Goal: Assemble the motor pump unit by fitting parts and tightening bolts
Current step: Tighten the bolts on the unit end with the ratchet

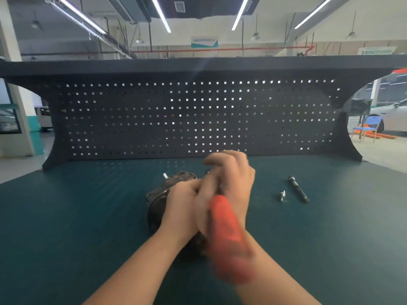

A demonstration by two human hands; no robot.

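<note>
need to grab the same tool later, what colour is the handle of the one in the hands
Orange-red, blurred by motion; seen in the head view, the tool handle sticks out toward the camera.

Industrial workshop: green-matted workbench (88, 216) with dark pegboard (198, 119), strip-lit hall, parked cars (392, 115) beyond.

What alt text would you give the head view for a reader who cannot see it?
Both hands work over a dark motor pump unit on a green bench top: the left hand holds the unit while the right hand grips a blurred orange-handled tool. To the right lie a small bolt and a long dark shaft, before a black pegboard.
</note>
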